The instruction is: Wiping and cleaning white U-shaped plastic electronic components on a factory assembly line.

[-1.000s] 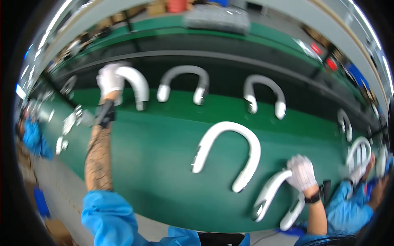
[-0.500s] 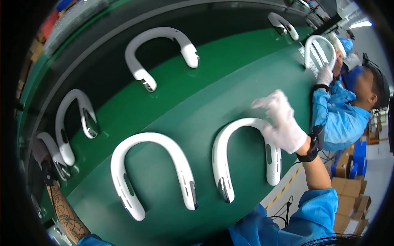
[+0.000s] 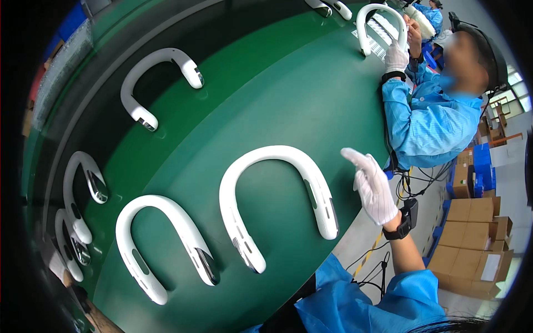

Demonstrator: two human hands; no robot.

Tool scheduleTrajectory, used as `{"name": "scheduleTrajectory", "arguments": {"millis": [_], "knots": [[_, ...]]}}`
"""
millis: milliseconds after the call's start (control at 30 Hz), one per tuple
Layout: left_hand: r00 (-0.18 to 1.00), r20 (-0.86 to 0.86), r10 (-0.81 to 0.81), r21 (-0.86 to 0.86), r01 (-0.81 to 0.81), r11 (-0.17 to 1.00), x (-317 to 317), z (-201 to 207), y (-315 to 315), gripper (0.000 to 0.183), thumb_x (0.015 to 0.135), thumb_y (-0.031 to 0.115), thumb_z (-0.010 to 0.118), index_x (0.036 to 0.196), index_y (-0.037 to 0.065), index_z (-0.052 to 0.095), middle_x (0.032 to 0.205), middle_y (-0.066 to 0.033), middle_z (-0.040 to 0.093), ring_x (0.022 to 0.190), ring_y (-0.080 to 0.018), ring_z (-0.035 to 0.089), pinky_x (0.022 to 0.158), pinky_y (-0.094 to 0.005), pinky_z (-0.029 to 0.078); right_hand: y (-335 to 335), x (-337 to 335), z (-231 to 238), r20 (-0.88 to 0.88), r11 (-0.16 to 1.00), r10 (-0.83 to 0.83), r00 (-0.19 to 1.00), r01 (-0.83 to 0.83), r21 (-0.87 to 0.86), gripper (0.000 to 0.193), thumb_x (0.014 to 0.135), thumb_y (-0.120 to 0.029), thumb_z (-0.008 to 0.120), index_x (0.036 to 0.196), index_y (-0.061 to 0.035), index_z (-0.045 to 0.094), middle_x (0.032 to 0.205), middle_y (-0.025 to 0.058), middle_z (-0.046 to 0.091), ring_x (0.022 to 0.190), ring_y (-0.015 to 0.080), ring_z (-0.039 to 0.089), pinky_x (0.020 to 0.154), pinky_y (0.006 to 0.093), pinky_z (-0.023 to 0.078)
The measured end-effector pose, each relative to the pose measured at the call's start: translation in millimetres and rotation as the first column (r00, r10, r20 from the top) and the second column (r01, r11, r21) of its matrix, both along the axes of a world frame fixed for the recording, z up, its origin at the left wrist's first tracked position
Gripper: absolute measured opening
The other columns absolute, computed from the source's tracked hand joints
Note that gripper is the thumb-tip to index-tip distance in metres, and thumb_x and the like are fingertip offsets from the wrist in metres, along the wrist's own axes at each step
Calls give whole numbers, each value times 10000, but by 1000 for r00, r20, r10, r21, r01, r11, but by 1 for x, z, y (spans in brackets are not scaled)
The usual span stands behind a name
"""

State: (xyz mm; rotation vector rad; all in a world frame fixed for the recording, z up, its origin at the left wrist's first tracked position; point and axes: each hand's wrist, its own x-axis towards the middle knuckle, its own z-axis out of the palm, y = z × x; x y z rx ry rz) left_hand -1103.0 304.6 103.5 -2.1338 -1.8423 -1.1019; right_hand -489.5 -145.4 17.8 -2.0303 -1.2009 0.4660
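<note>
Two white U-shaped neck fans lie on the green work surface before me, one at the left (image 3: 150, 202) and one in the middle (image 3: 266, 152). Right of the middle fan, my right hand (image 3: 373, 188), in a white glove, is raised with its fingers stretched out, holding nothing and apart from the fan. At the far left rim, my left hand (image 3: 55, 265), also gloved, is beside a neck fan (image 3: 61, 236) on the darker green strip. Its fingers are blurred and partly hidden, so whether it grips that fan cannot be seen.
More neck fans lie on the far strip, one at the left (image 3: 71, 186) and one farther back (image 3: 133, 75). At the right, a co-worker in a blue smock (image 3: 433, 122) handles another neck fan (image 3: 363, 25). Cardboard boxes (image 3: 469, 238) and black cables (image 3: 383, 266) are beyond the right edge.
The whole view has swung to the right. My right hand has come away from the nearer right-hand neck fan, and its fingers are straighter. My left hand appears lower at the left rim.
</note>
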Motion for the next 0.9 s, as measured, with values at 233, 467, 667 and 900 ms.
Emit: {"name": "scheduleTrajectory", "arguments": {"millis": [233,467,667,900], "knots": [[769,-196,-609,0,621,784,142,9,-235,254,889,-9,685,1137,-24,738,1145,-184,702,1088,-349,663,1023,-513,524,1,-40,-10,-239,983,132,962,-96,156,492,1100,-80,454,1589,-56,514,1100,81,598,863,137,568,813,290,510],[696,311,-647,-345,717,606,242,-24,-363,670,721,-14,832,1367,53,670,1328,-172,630,1236,-369,638,1026,-468,547,31,-70,-31,-552,894,20,833,232,384,514,1187,-177,458,1674,-37,369,1604,207,518,1139,211,702,842,302,602],[830,250,-498,-454,555,697,262,-53,-385,759,757,10,835,1471,86,589,1574,-257,415,1395,-475,499,1080,-493,530,41,-52,-14,-511,977,27,859,86,195,505,1188,-288,489,1631,-46,457,1412,185,675,1023,192,704,796,315,592],[830,110,-547,-399,541,740,255,-94,-375,651,790,25,818,1416,123,668,1597,-239,418,1476,-487,428,1193,-589,418,103,-67,16,234,891,359,904,-406,204,455,1090,-152,570,1542,-104,589,1058,114,663,936,309,585,878,403,528]]}}
